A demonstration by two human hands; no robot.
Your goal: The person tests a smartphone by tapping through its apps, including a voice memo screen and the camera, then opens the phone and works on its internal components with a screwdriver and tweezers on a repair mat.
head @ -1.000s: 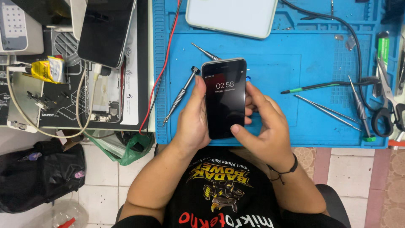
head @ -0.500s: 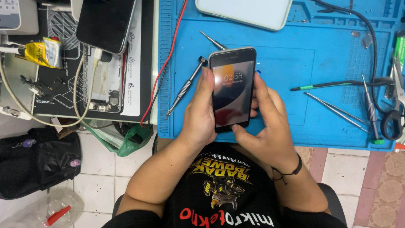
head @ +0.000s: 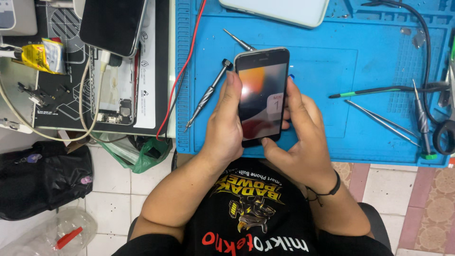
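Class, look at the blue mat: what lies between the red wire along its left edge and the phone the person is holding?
In the head view, a screwdriver with a twisted metal shaft lies on the blue mat, between the red wire and the phone.

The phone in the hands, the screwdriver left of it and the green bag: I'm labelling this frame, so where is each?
phone (head: 259,95), head view, on the lit screen.
screwdriver (head: 208,94), head view, on the twisted metal shaft.
green bag (head: 142,154), head view, on the crumpled plastic below the desk edge.
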